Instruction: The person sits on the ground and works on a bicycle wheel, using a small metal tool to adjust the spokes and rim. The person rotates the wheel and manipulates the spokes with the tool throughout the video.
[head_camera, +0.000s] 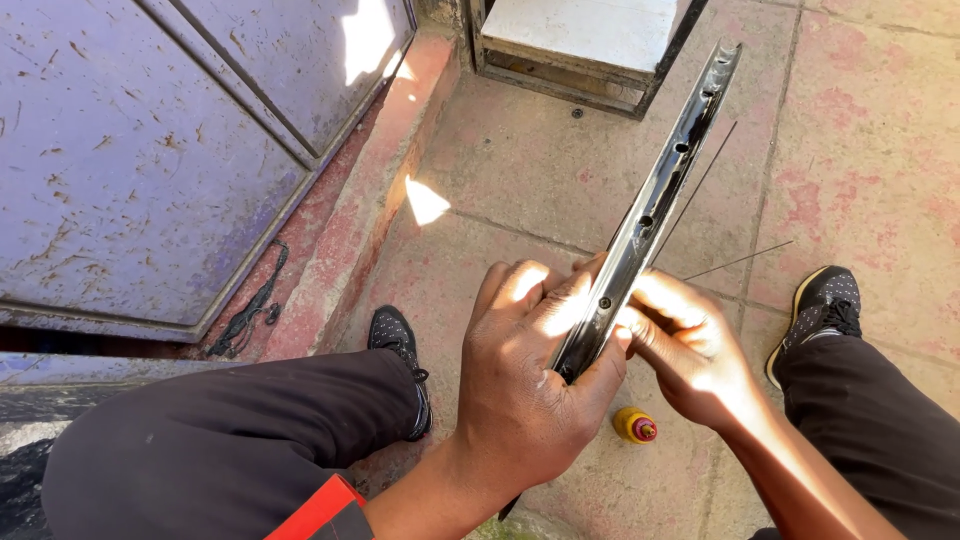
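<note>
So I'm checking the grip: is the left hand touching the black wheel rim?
Touching. The head view shows the left hand wrapped around the black wheel rim, fingers pressed on its edge.

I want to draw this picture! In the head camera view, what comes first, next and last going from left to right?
Purple metal door → black cord on the ground → left shoe → left hand → black wheel rim → right hand → right shoe.

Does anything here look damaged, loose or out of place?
The purple metal door is scratched and rust-flecked all over. A black cord lies loose along its bottom edge. A small yellow bottle lies tipped over on the tiled floor under the hands.
</note>
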